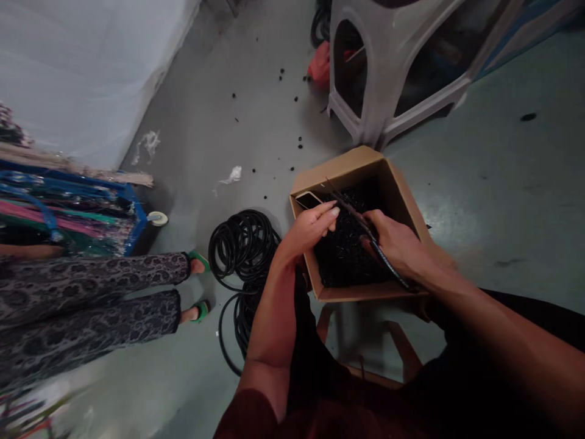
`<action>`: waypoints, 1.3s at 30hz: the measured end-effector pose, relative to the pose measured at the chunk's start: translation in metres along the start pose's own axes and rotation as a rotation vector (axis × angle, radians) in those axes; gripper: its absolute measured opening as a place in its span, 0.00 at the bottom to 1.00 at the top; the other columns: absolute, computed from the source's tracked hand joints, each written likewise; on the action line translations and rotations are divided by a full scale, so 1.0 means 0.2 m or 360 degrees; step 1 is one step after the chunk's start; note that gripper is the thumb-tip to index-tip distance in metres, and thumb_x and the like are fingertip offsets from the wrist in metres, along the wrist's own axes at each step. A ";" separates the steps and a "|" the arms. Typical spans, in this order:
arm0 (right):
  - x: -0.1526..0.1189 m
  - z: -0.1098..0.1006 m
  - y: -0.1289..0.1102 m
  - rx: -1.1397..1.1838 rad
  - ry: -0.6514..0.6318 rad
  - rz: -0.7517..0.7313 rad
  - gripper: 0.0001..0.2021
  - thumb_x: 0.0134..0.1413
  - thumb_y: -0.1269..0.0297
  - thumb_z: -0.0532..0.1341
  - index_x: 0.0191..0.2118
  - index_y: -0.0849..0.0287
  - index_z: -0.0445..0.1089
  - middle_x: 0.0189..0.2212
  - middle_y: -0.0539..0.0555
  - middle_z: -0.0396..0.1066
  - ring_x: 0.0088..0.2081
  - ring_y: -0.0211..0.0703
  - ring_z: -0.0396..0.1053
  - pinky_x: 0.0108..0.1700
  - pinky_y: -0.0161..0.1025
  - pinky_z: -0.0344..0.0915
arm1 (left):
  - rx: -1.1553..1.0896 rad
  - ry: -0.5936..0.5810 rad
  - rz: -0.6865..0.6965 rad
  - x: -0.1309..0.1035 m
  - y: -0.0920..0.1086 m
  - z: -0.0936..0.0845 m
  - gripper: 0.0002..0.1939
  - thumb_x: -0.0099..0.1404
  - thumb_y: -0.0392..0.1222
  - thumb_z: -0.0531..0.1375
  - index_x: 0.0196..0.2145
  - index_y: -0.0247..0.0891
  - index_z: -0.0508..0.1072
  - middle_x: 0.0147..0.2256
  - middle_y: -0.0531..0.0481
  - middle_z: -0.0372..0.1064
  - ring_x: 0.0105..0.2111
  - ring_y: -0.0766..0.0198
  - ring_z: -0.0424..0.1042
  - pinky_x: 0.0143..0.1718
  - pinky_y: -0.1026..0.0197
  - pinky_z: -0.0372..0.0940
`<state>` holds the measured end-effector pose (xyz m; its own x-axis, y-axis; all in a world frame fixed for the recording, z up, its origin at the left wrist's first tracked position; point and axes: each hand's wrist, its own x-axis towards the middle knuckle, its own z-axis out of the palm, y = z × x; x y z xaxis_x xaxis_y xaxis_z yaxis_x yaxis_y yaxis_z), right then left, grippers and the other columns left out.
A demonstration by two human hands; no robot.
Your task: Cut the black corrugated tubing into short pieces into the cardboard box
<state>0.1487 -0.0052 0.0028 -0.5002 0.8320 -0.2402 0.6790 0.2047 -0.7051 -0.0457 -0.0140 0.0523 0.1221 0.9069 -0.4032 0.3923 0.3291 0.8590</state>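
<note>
With right hand (395,244), gripping slender dark object (355,214) over brown cardboard box (339,169). With left hand (316,223), touching it, grip unclear.

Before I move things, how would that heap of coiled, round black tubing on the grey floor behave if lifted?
The black tubing would probably feel springy, since its loops hold smooth curves. It may spread: I see no tie. Its wide stray loop could trail.

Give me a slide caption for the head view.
Left hand and right hand meet at a slender dark object over a cardboard box of black bits, black coils alongside.
</note>
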 end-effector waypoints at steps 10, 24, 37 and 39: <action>-0.01 -0.06 0.04 0.0015 0.0060 -0.0121 0.14 0.52 0.65 0.53 0.46 0.57 0.61 0.39 0.58 0.70 0.38 0.49 0.68 0.37 0.41 0.61 | -0.0953 -0.0265 -0.0063 0.00 -0.02 0.05 0.16 0.66 0.51 0.55 0.39 0.33 0.71 0.28 0.52 0.65 0.21 0.75 0.60 0.23 0.68 0.53; 0.00 -0.05 0.08 -0.0019 0.0061 -0.0147 0.15 0.54 0.60 0.55 0.47 0.57 0.64 0.39 0.58 0.70 0.37 0.48 0.68 0.37 0.42 0.61 | -0.0644 -0.0112 -0.0095 0.01 -0.03 0.04 0.17 0.64 0.52 0.57 0.36 0.33 0.72 0.26 0.53 0.65 0.21 0.74 0.57 0.23 0.67 0.52; -0.01 -0.05 0.04 -0.0045 -0.0008 -0.0029 0.17 0.57 0.53 0.57 0.46 0.59 0.61 0.42 0.61 0.68 0.43 0.52 0.66 0.41 0.44 0.61 | 0.0360 0.0369 0.0090 0.07 -0.05 0.07 0.14 0.63 0.43 0.59 0.43 0.35 0.78 0.38 0.47 0.77 0.36 0.62 0.72 0.41 0.61 0.66; -0.01 -0.05 0.03 -0.0057 -0.0025 0.0005 0.18 0.57 0.52 0.57 0.46 0.59 0.60 0.42 0.61 0.68 0.43 0.52 0.67 0.40 0.43 0.60 | 0.0465 0.0440 0.0179 0.08 -0.07 0.08 0.14 0.63 0.42 0.59 0.44 0.37 0.78 0.43 0.47 0.76 0.43 0.59 0.73 0.48 0.59 0.65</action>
<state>0.1602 -0.0009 0.0058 -0.5058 0.8247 -0.2530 0.6994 0.2205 -0.6798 -0.0337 -0.0089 0.0292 -0.0549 0.9825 -0.1781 0.6374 0.1718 0.7511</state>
